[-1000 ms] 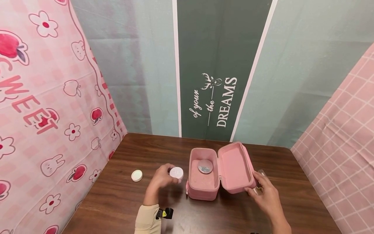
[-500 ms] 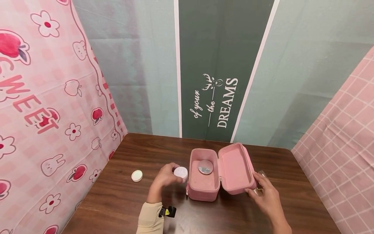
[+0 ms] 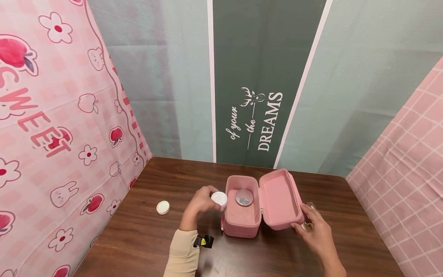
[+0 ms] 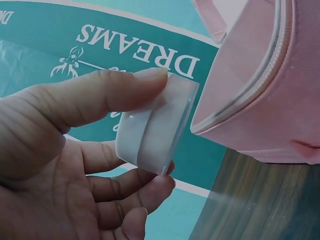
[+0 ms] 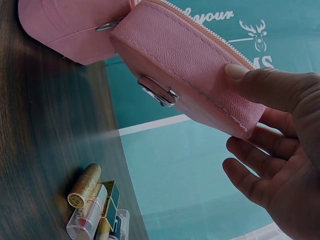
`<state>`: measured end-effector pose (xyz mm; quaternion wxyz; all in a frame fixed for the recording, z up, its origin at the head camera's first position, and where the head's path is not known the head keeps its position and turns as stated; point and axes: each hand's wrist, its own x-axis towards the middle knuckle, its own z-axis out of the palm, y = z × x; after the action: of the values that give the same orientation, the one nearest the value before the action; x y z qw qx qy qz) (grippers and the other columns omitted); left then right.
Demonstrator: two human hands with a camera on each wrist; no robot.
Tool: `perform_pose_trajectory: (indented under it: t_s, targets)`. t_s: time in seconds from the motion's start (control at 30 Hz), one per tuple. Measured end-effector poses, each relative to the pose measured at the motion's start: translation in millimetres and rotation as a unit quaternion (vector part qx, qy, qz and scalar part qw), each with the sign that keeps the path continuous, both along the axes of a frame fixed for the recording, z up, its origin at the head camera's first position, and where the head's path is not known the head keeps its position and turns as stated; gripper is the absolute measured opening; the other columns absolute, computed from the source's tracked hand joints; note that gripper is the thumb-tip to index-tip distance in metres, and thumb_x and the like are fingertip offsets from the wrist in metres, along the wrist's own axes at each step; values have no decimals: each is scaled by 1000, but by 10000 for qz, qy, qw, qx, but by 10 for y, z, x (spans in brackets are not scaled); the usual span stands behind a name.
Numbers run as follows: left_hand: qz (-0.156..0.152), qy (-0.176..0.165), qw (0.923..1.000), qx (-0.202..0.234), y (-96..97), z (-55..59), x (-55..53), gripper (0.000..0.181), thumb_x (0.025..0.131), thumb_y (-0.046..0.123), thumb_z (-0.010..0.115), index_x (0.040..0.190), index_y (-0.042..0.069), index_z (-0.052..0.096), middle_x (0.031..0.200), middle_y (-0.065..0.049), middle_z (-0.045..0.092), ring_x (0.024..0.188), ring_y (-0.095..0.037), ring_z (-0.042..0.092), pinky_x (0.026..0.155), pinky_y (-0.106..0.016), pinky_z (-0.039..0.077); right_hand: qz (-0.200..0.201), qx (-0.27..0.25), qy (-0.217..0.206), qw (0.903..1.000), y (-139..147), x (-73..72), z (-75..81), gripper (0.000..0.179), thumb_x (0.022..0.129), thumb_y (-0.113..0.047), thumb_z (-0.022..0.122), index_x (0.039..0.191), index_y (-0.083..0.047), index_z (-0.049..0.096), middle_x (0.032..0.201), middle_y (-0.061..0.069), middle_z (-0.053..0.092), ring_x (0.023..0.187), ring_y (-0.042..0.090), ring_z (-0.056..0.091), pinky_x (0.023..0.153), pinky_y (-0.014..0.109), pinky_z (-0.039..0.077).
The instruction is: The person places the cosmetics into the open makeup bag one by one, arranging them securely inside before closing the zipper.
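A pink zippered case (image 3: 241,231) stands open on the table, its lid (image 3: 281,200) swung out to the right. My left hand (image 3: 200,202) pinches a small white round jar (image 3: 219,198) between thumb and fingers, close to the case's left rim. In the left wrist view the jar (image 4: 157,125) is tilted beside the zipper edge of the case (image 4: 260,105). My right hand (image 3: 316,231) grips the lid's outer corner; in the right wrist view the thumb lies on the pink lid (image 5: 185,70). Inside the case lies a round silvery-topped compact-like disc (image 3: 243,197).
A white round lid-like disc (image 3: 163,207) lies on the brown wooden table (image 3: 183,173) at the left. Beyond the case lid, several lipstick-like tubes (image 5: 90,185) lie on the table, mostly hidden in the head view. Printed cloths hang around the back and sides.
My left hand has carried the white jar rightward and slightly up, from beside the case to its left rim. The right hand keeps holding the lid in place.
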<state>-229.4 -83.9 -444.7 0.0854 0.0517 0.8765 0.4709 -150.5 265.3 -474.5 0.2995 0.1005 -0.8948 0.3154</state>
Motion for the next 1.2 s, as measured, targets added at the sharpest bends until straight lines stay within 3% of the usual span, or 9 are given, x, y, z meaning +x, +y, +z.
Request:
perform_pose_trajectory:
  t_s: [0.17, 0.33, 0.43, 0.53, 0.67, 0.77, 1.07, 1.2]
  targets:
    - [-131, -96, 9998, -63, 50, 35, -45, 49, 62, 1, 88, 107, -3, 67, 98, -15, 69, 85, -22, 59, 74, -34, 49, 8, -38, 35, 10000, -2, -2, -4, 68, 56, 8, 91, 120, 7, 67, 117, 27, 69, 95, -12, 55, 75, -4, 40]
    - [-289, -74, 9994, -197, 112, 55, -85, 46, 64, 4, 86, 105, -3, 68, 96, -14, 69, 84, -21, 59, 74, -33, 49, -5, -7, 2, 10000, 2, -11, -12, 67, 57, 7, 91, 120, 7, 67, 117, 26, 69, 91, -2, 62, 75, -3, 40]
    - [-406, -81, 9988, -246, 148, 51, -118, 46, 63, 3, 83, 106, -3, 68, 96, -13, 69, 83, -20, 58, 73, -32, 49, -17, -5, -9, 10000, -1, -3, -9, 67, 57, 7, 91, 120, 7, 67, 117, 26, 69, 95, -9, 58, 76, -4, 40]
    - [-494, -108, 9983, -295, 184, 52, -160, 47, 63, 2, 82, 108, -3, 68, 96, -12, 68, 83, -20, 57, 74, -31, 49, 5, -55, -42, 10000, -3, 2, -7, 67, 57, 7, 90, 120, 7, 67, 118, 27, 68, 99, -22, 44, 76, -4, 39]
    - [-572, -160, 9976, -352, 241, 61, -224, 46, 64, 2, 84, 107, -3, 68, 94, -12, 68, 81, -19, 57, 73, -30, 49, 29, -86, -96, 9999, -9, 4, 2, 67, 58, 8, 89, 121, 8, 66, 118, 27, 68, 101, -28, 36, 76, -5, 39]
    - [-671, -197, 9968, -385, 290, 72, -268, 44, 64, 2, 84, 105, -3, 68, 92, -11, 68, 80, -18, 57, 73, -29, 49, 71, -91, -75, 9999, -7, 6, 9, 67, 58, 8, 90, 121, 8, 66, 117, 28, 68, 97, -21, 47, 75, -4, 40]
    - [-1086, -245, 9916, -652, 436, 79, -395, 27, 62, -3, 80, 87, 0, 70, 77, -3, 61, 71, -14, 52, 64, -23, 44, 46, -61, -94, 9999, -13, 11, 11, 67, 58, 7, 90, 120, 8, 66, 117, 27, 68, 93, -10, 57, 74, -3, 41]
    - [-1206, -321, 9905, -585, 504, 84, -454, 26, 62, -5, 78, 85, 0, 71, 74, 1, 59, 70, -12, 51, 64, -22, 43, -8, -37, -138, 9999, -15, 15, 19, 66, 59, 6, 90, 121, 7, 66, 117, 27, 68, 93, -13, 54, 74, -3, 40]
